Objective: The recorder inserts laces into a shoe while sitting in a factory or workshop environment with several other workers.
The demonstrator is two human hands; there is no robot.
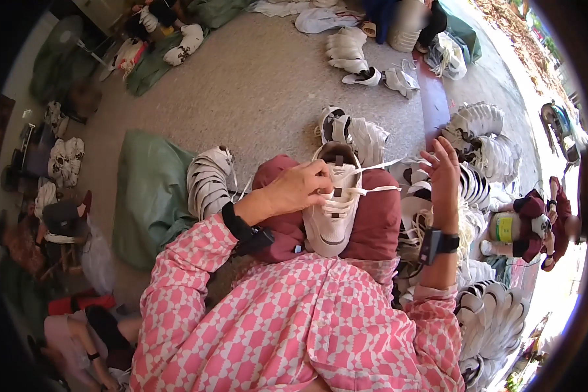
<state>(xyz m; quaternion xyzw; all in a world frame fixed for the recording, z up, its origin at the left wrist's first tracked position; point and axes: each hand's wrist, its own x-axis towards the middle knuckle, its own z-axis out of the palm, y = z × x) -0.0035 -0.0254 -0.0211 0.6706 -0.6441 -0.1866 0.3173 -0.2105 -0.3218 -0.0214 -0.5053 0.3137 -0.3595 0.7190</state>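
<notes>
- The step in hand looks like lacing: a white sneaker lies on the person's lap at the centre of the view, toe toward 6 o'clock, resting on dark red trousers.
- The left hand sits on the shoe's upper at about 9 o'clock from the tongue, its fingers pressed together and pinching at the eyelet row where the white lace crosses.
- The right hand is raised at 3 o'clock from the shoe, apart from it, its fingers spread and loosely curled; a lace end runs toward it, but I cannot tell whether it is gripped.
- Both wrists carry dark wrist bands.
- In my judgement the next move calls for drawing the loose lace end taut with the right hand while the left steadies the eyelets, so the crossings lie flat.
- Containers: no box or basket shows plainly. A green sack lies on the floor at 9 o'clock; its contents are hidden.
- Stacked white shoes stand just beside the sack, more stacks crowd 3 o'clock, and another pile sits near 5 o'clock.
- Other people sit at the right rim.
</notes>
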